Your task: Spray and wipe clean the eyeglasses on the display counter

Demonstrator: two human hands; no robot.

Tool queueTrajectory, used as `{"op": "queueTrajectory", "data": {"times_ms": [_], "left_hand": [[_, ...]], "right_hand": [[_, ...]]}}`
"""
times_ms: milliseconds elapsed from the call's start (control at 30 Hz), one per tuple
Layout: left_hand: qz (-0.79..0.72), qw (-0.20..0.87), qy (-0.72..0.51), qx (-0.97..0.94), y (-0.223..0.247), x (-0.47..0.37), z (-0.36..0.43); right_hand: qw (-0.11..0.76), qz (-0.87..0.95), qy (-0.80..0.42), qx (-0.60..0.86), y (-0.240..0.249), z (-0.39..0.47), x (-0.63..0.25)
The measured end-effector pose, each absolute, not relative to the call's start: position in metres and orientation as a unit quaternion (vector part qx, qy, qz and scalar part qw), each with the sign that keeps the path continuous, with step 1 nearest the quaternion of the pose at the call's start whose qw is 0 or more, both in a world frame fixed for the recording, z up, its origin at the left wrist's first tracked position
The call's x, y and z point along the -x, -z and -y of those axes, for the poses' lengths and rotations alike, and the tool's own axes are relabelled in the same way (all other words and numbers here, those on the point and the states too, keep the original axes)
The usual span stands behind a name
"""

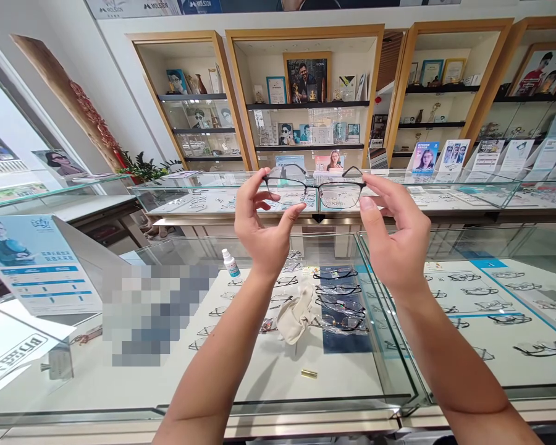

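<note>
A pair of eyeglasses [312, 186] with a thin dark frame is held up in front of me, above the glass display case. My left hand [265, 225] grips its left end, the thumb near the lower edge of the left lens. At the other end, my right hand [395, 230] pinches the frame's right corner between thumb and fingers. Both temples are unfolded and point away from me. Below the hands, a crumpled beige cloth [294, 316] lies on the case top. A small white spray bottle [230, 264] with a blue label stands left of my left forearm.
Rows of eyeglasses [479, 290] sit inside the glass case [366, 402]. A small gold-coloured piece [309, 374] lies near its front. At the left stands a blue-and-white leaflet board [41, 266]. Another glass counter [204, 201] and wooden-framed shelves [306, 31] are behind.
</note>
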State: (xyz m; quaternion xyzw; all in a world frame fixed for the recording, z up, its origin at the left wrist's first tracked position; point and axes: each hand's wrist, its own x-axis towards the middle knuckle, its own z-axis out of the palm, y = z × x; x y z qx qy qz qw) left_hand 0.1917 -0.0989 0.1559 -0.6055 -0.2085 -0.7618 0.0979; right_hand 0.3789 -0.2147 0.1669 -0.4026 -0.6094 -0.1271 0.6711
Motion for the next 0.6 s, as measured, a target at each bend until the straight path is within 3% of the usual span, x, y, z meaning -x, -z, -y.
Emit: {"op": "queueTrajectory", "data": {"times_ms": [200, 600], "left_hand": [[0.197, 0.133, 0.777, 0.582, -0.151, -0.196, 0.101], [0.209, 0.189, 0.78, 0.558, -0.146, -0.202, 0.116]], "right_hand": [[0.685, 0.597, 0.126, 0.398, -0.166, 0.208, -0.38], [0.7, 0.615, 0.005, 0.364, -0.169, 0.192, -0.394]]}}
